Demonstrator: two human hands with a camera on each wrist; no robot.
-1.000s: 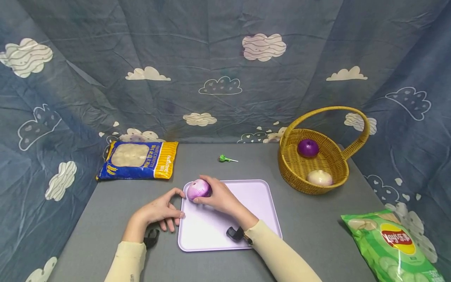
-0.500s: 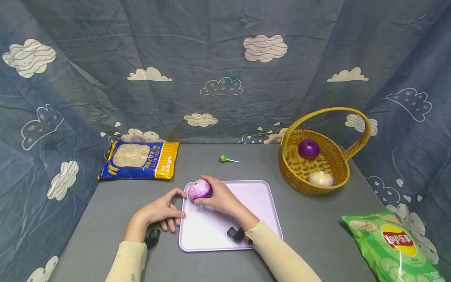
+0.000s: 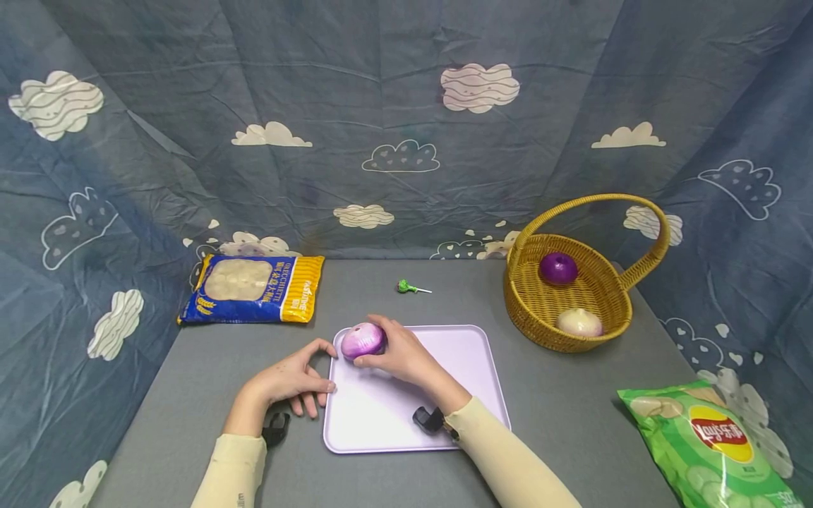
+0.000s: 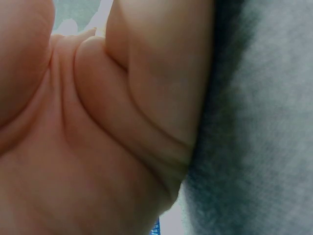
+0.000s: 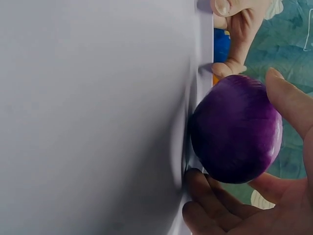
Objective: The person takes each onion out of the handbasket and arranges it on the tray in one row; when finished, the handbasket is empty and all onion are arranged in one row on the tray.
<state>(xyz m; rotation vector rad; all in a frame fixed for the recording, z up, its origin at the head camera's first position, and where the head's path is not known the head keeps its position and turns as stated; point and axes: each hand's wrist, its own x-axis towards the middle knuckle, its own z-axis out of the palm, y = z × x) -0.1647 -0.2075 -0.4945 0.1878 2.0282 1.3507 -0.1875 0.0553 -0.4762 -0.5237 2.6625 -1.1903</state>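
Note:
A purple onion [image 3: 363,341] sits at the far left corner of the lilac tray [image 3: 432,416]. My right hand [image 3: 403,356] grips it from the right side, thumb on the near side and fingers beyond it. In the right wrist view the onion [image 5: 237,129] is low over the tray surface, between thumb and fingers. My left hand [image 3: 288,377] rests at the tray's left edge, its index fingertip and thumb tip at the rim and the other fingers loosely bent below. Mostly the palm [image 4: 88,161] fills the left wrist view.
A wicker basket [image 3: 530,321] with a tall handle holds a dark purple onion [image 3: 558,269] and a pale onion [image 3: 579,322]. Behind the tray lies a green lollipop [image 3: 406,286]. A pasta bag [image 3: 254,289] is at the back left, a green chip bag [image 3: 705,437] at front right.
Both hands stay in nearly the same place, with the onion held at the tray's corner. The whole head view has shifted very slightly.

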